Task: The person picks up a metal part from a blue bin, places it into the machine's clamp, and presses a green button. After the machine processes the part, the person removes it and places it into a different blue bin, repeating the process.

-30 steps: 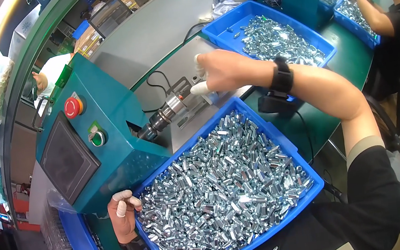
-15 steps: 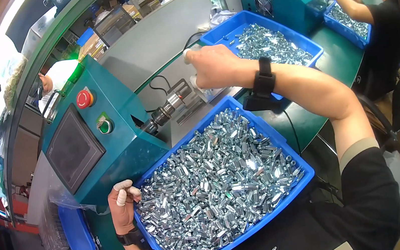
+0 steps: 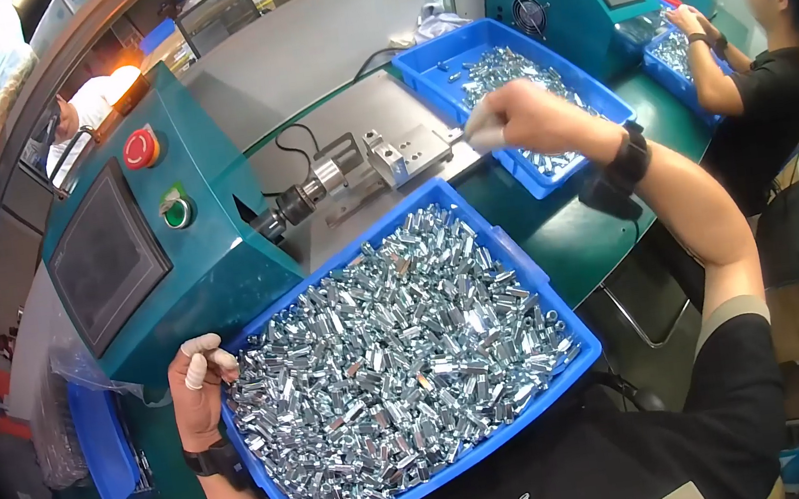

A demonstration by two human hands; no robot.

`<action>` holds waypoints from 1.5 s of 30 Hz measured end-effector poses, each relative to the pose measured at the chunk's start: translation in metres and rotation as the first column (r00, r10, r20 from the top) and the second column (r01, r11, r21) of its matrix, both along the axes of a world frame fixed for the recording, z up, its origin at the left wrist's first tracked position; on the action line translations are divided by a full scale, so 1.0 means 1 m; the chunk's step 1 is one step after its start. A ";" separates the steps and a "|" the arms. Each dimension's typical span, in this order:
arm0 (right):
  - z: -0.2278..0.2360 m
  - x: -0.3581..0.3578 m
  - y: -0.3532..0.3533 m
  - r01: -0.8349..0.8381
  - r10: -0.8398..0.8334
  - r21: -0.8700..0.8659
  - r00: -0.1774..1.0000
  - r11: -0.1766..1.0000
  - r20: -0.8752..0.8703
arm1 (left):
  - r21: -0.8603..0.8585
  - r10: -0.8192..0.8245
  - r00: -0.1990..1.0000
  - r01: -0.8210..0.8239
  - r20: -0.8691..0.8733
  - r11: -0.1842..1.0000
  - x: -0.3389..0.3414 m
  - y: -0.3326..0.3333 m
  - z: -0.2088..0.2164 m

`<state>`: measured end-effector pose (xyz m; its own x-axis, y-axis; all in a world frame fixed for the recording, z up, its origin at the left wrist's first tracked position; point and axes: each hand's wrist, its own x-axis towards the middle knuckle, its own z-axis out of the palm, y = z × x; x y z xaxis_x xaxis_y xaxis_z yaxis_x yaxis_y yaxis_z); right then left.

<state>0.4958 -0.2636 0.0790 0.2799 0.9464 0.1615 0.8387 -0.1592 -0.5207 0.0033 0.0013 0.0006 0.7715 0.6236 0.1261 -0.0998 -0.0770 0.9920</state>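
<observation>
A blue tray [image 3: 541,286] heaped with shiny hexagonal metal sleeves [image 3: 404,360] stands in front of me. My left hand [image 3: 198,387] is at its left rim, fingers curled, with white covers on the fingertips. Whatever those fingers hold, if anything, is hidden. Past the tray, my right hand [image 3: 539,120] is closed in a pinch at the right end of a metal fixture [image 3: 402,156]. What lies in that pinch cannot be made out. Left of the fixture, a chuck [image 3: 297,202] sticks out of a green machine [image 3: 198,175] with a dark screen [image 3: 108,258].
A second blue bin [image 3: 618,105] of metal parts sits behind my right hand. On the machine are a red button [image 3: 141,148], a green knob [image 3: 177,213] and an orange-lit lamp [image 3: 127,78]. A co-worker [image 3: 757,51] works at the far right. An empty-looking blue tray [image 3: 102,445] leans at left.
My right hand has moved right, off the fixture's middle to its end, uncovering the block. The machine's lamp has turned from green to orange. My left hand stays at the tray rim.
</observation>
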 end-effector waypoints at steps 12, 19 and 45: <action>-0.026 -0.076 0.001 -0.570 0.599 -0.185 0.755 0.801 0.266 | -0.012 0.022 0.999 -0.022 0.032 1.000 0.002 -0.002 0.002; -0.015 -0.075 0.011 -0.583 0.627 -0.237 0.683 0.777 0.376 | -0.042 0.016 0.999 -0.014 0.032 0.999 -0.001 0.003 0.000; -0.027 -0.028 0.098 -0.110 0.158 0.328 0.979 0.938 -0.126 | -0.030 0.031 0.999 -0.032 -0.013 0.999 0.002 0.000 0.002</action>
<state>0.4675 -0.1659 0.0523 0.1977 0.8828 0.4260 0.7505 0.1433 -0.6452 0.0048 0.0009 0.0022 0.7527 0.6511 0.0974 -0.0857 -0.0498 0.9951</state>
